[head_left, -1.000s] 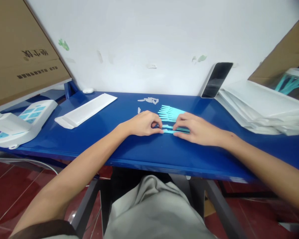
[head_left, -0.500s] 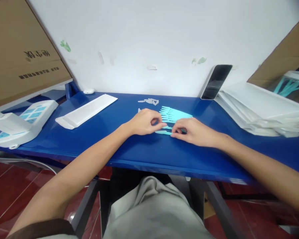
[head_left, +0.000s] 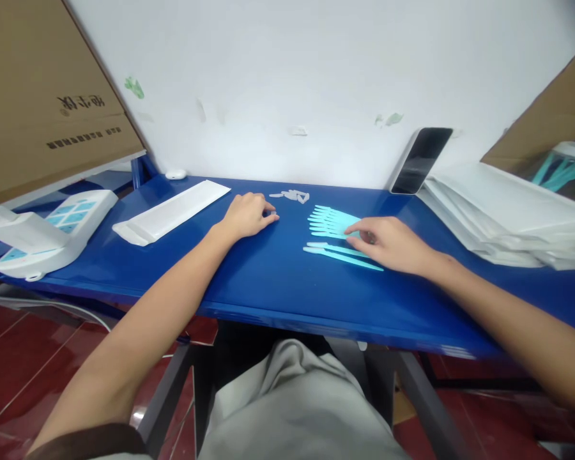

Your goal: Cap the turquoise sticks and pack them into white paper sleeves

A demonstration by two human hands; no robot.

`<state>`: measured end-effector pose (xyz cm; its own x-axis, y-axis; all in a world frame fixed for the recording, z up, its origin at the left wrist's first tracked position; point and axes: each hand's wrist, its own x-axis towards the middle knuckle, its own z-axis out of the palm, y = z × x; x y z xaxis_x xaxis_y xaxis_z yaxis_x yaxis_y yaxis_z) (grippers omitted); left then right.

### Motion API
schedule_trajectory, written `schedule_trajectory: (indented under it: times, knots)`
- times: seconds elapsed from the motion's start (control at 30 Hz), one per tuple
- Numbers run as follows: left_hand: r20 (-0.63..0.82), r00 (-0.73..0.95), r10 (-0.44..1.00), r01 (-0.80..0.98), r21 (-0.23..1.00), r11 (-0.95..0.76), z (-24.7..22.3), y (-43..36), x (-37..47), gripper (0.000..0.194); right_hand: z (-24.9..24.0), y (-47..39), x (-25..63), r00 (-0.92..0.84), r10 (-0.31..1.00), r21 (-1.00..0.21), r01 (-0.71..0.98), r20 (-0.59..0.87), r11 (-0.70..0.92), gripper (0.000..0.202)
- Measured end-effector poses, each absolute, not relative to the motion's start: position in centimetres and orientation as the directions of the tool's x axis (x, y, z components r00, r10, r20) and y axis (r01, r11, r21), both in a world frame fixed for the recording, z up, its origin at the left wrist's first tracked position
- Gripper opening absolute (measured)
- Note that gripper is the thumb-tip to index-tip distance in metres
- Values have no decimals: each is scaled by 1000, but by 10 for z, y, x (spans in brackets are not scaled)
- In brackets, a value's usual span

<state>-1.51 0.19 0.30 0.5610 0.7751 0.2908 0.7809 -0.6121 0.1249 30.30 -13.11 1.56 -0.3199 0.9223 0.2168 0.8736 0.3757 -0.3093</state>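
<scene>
Slim turquoise sticks that look like eyebrow razors (head_left: 333, 219) lie fanned out on the blue table. Two more razors (head_left: 345, 256) rest apart, nearer to me, with whitish covers on their left ends. My right hand (head_left: 388, 243) is at the near side of the fan, thumb and index finger closed around the lowest razor there. Further left, my left hand (head_left: 247, 216) rests low over the table. Its thumb and index finger pinch a small clear cap (head_left: 273, 213), mostly hidden. Loose clear caps (head_left: 293, 195) lie in a small heap behind.
A long white box (head_left: 172, 212) and a white power strip (head_left: 60, 233) occupy the left side. A phone (head_left: 421, 160) leans on the wall at the back. White packets (head_left: 508, 211) are stacked at right, and a cardboard box (head_left: 43, 76) stands at far left.
My left hand has moved left, away from the razors, to a small clear cap. My right hand has shifted slightly right and up from the nearest razor, leaving two razors lying side by side.
</scene>
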Motion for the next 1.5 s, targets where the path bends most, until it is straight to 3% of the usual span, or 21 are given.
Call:
schedule_trajectory:
  times: [0.1,0.23,0.37,0.57,0.8,1.03,1.5]
  knots:
    - [282,633,721,703,180,-688,-1,-1,-7,30,14,-128,303,-351,927,-256,892,130,373,31]
    - [278,721,635,549,330,-768,-2,-10,5,33,18,-127,307,-368,929,-303,881,47,364,30]
    - [252,714,653,517,438,-735,-3,-16,13,35,23,-129,311,-387,922,-382,850,14,363,35]
    - [290,735,613,480,416,-772,-1,-23,14,23,23,-135,307,-330,935,-455,818,131,352,36]
    - [468,695,546,350,443,-825,2,-38,26,29,24,-133,306,-438,816,-271,791,376,549,35]
    - [533,680,503,335,384,-860,2,-45,29,30,19,-129,309,-454,811,-336,749,368,571,26]
    - [545,666,509,275,455,-847,1,-48,31,27,21,-130,307,-427,767,-279,755,478,594,25]
